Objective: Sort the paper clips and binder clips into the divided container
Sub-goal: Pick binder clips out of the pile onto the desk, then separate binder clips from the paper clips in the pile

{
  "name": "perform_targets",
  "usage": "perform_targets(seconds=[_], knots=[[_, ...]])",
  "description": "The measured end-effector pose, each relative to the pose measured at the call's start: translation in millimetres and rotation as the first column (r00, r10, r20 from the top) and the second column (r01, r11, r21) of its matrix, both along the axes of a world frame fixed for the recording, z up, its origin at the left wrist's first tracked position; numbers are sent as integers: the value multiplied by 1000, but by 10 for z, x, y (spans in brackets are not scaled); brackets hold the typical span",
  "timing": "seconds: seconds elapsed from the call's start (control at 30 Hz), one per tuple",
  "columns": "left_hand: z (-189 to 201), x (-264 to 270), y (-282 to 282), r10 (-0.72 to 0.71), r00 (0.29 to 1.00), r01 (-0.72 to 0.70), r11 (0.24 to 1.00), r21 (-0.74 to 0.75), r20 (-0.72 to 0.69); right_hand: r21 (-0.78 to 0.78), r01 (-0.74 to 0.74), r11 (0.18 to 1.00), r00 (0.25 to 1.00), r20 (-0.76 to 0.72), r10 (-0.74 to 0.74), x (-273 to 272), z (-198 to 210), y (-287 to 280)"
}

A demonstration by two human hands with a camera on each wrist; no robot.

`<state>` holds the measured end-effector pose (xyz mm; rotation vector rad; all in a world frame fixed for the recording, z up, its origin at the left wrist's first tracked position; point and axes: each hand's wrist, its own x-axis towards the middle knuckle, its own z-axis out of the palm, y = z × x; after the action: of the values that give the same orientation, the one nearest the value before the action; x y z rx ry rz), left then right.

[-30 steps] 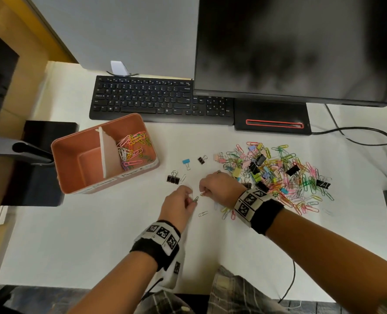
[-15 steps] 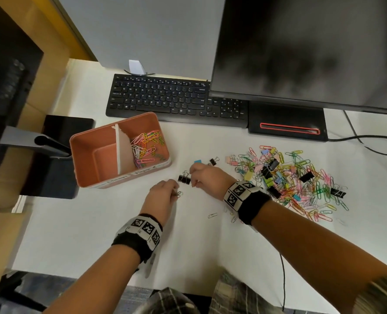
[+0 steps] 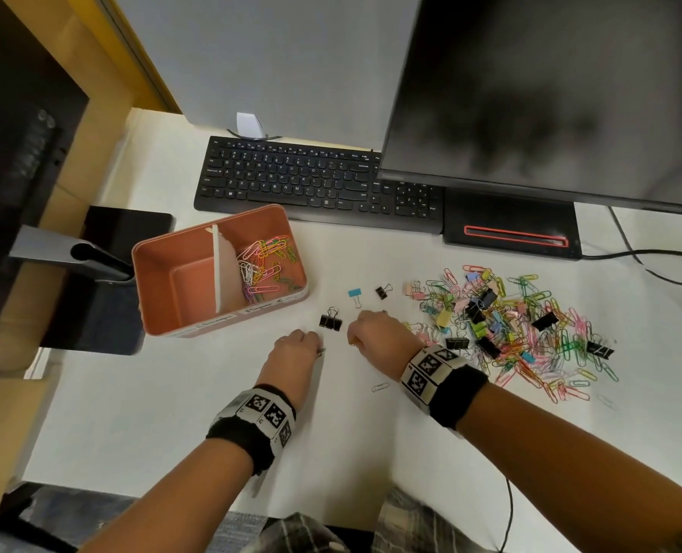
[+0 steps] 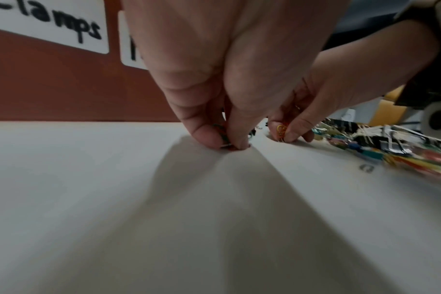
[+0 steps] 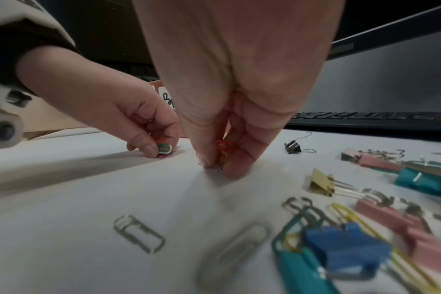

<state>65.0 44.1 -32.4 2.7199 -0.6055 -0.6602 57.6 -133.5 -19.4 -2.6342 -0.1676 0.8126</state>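
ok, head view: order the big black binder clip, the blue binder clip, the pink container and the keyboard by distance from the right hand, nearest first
1. big black binder clip, just left of the right hand
2. blue binder clip, just beyond the hand
3. pink container, further left
4. keyboard, far back by the monitor

The pale desk surface lies bare on the near left, giving open passage towards the salmon-pink divided metal container, whose left compartment holds nothing while the right one carries coloured paper clips. A large black binder clip stands between the container and the two hands, with a small blue binder clip and a small black binder clip just behind. The dense multicoloured heap of clips fills the right. A lone silver paper clip lies between the wrists. The black keyboard and dark monitor wall the far side; a grey monitor arm crowds the container's left.
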Motion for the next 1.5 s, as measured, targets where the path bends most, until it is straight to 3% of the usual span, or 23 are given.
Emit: perform_targets(seconds=[0.17, 0.23, 0.33, 0.4, 0.47, 0.53, 0.63, 0.73, 0.83, 0.93, 1.07, 1.17, 1.33, 1.5], knots=[[116, -59, -21, -197, 977, 184, 971, 151, 77, 12, -27, 1000, 1000, 1, 27, -92, -44, -6], [199, -60, -45, -191, 982, 191, 975, 111, -6, 11, -23, 1000, 1000, -12, 23, -96, 8, -19], [255, 3, 32, -33, 995, 32, 999, -12, -96, 36, 5, 999, 1000, -8, -5, -60, 227, -64], [478, 114, 110, 76, 997, -80, 968, -236, -22, 85, 35, 996, 995, 93, -43, 31, 443, -65], [787, 328, 191, 204, 974, -142, 889, -434, 98, 174, 78, 982, 963, 242, -119, 209, 667, 17], [1054, 630, 261, 334, 934, -245, 858, -451, 128, 242, 95, 966, 935, 312, -170, 466, 840, 219], [1171, 1021, 338, 428, 903, -389, 850, -355, 37, 282, 121, 952, 924, 318, -211, 832, 969, 587], [1189, 1101, 312, 304, 949, -283, 937, -204, 82, 328, 153, 932, 920, 297, -256, 885, 1008, 641], [1260, 937, 255, 201, 948, -111, 935, -337, 245, 352, 169, 921, 878, 371, -302, 566, 986, 288], [1124, 589, 90, 71, 990, -3, 879, -477, 123, 297, 252, 921, 901, 277, -336, -18, 820, -243], [585, 121, -212, -142, 984, 84, 903, -421, -107, 221, 371, 902, 918, 58, -392, -852, 531, -749], [216, -151, -432, -168, 964, 88, 933, -349, -205, 176, 413, 894, 908, -4, -418, -1263, 332, -922], [-24, -297, -598, -133, 969, 76, 962, -262, -210, 199, 435, 878, 898, -26, -439, -1422, 49, -1039], [-30, -303, -600, -277, 954, 243, 939, -243, -115, 157, 459, 874, 885, 5, -466, -1294, 70, -1152]])
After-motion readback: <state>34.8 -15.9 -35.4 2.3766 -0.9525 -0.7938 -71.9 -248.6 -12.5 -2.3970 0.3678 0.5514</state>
